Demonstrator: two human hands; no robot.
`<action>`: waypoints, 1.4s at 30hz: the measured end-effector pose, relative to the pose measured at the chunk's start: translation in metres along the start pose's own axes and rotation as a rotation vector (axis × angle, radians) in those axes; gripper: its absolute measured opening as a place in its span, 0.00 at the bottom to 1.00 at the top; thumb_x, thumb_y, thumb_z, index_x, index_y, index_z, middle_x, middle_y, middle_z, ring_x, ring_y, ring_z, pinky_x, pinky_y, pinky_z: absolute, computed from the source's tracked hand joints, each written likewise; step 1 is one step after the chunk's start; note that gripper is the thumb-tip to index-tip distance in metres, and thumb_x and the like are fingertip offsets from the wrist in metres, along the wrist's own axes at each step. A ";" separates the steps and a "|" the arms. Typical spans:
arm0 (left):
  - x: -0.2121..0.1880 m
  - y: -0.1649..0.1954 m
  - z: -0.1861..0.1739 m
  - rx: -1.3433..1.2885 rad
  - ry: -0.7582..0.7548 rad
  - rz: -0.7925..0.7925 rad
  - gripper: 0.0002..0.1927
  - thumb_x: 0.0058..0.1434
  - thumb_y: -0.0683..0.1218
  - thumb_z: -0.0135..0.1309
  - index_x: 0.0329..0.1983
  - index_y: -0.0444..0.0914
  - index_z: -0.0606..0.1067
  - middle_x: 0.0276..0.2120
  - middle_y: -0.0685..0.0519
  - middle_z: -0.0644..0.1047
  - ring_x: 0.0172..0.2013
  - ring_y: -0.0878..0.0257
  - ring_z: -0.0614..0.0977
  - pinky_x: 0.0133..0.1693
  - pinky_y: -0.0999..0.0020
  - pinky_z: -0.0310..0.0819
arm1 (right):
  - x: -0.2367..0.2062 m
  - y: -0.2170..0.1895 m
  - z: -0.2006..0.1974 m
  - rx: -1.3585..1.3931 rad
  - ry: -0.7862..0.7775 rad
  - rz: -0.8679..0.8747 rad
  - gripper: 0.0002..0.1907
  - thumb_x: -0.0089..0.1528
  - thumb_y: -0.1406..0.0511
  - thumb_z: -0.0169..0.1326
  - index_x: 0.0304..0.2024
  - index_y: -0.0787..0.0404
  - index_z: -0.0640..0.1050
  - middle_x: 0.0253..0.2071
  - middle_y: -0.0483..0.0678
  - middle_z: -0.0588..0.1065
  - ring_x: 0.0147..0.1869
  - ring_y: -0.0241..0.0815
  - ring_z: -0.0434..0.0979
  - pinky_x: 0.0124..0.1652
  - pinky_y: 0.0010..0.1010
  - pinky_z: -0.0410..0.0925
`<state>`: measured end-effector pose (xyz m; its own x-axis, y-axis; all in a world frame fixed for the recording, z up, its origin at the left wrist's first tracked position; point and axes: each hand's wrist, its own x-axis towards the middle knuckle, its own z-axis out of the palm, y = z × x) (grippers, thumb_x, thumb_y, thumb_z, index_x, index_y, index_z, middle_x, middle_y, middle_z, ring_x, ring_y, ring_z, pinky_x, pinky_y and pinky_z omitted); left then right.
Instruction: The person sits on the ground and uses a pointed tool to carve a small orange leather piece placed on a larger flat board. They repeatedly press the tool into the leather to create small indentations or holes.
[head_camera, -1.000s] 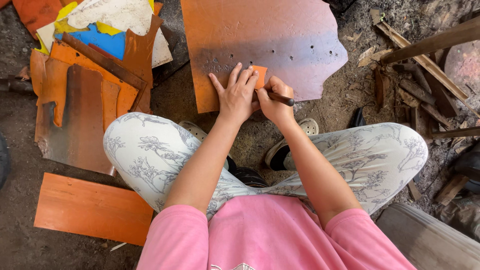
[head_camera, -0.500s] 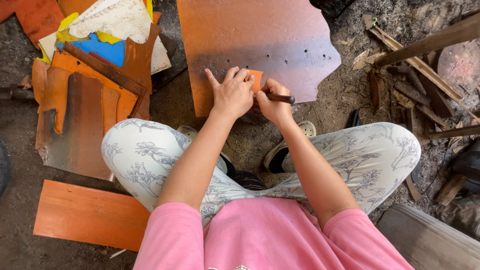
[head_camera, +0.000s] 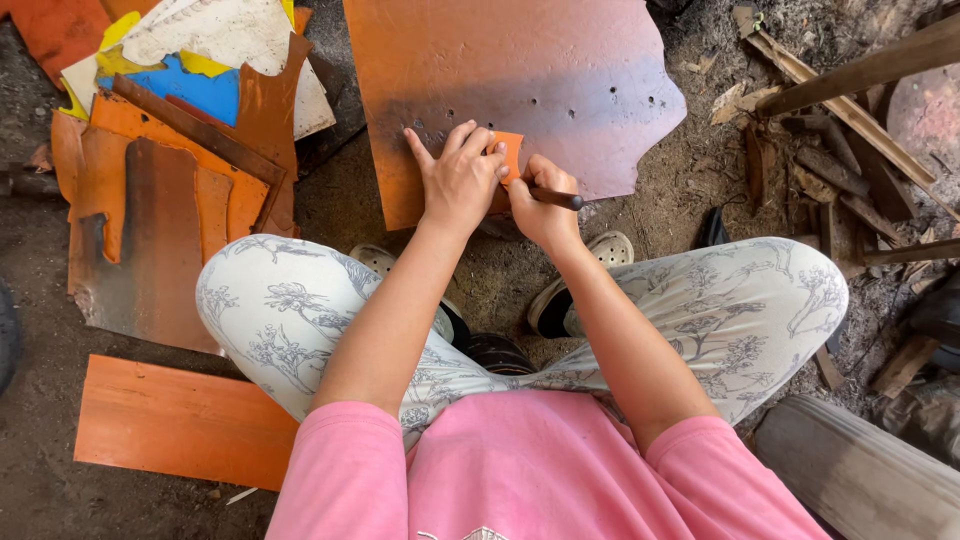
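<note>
Marking a small orange piece (head_camera: 508, 156) on a large rust-orange sheet (head_camera: 520, 80).
Left hand (head_camera: 458, 182) pins the piece, fingers spread flat; right hand (head_camera: 540, 200) fisted around a dark tool (head_camera: 556, 198). Risk: the piece could shift under the tool, or its tip nick the nearby fingertips.

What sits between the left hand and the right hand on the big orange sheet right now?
In the head view, a small orange piece lies between the left hand and the right hand, flat on the large orange sheet. The left fingertips press it.
</note>
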<state>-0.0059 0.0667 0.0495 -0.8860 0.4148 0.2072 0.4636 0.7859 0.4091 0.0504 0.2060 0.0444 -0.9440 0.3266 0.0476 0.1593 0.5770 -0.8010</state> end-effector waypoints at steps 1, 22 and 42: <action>0.000 -0.001 0.000 -0.005 -0.007 -0.001 0.09 0.60 0.51 0.62 0.42 0.47 0.83 0.45 0.63 0.77 0.61 0.61 0.73 0.61 0.13 0.37 | -0.002 0.000 -0.002 -0.006 -0.009 -0.013 0.11 0.58 0.69 0.56 0.25 0.67 0.68 0.19 0.55 0.68 0.22 0.43 0.66 0.26 0.35 0.63; -0.008 -0.003 0.002 -0.097 -0.048 -0.041 0.11 0.61 0.50 0.59 0.46 0.49 0.83 0.52 0.63 0.77 0.65 0.60 0.69 0.60 0.12 0.32 | -0.016 0.010 -0.050 0.109 -0.047 -0.152 0.04 0.66 0.68 0.58 0.42 0.60 0.76 0.38 0.48 0.80 0.37 0.38 0.78 0.36 0.31 0.71; -0.018 0.012 0.013 0.148 0.074 0.159 0.13 0.65 0.43 0.51 0.49 0.35 0.80 0.59 0.49 0.78 0.65 0.54 0.72 0.67 0.31 0.46 | -0.023 0.007 -0.032 -0.118 0.040 -0.494 0.11 0.52 0.76 0.64 0.34 0.61 0.76 0.37 0.48 0.78 0.44 0.50 0.77 0.45 0.36 0.71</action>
<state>0.0153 0.0749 0.0390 -0.7970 0.5088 0.3255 0.5890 0.7740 0.2323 0.0824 0.2264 0.0563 -0.9033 0.0200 0.4284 -0.2700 0.7497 -0.6042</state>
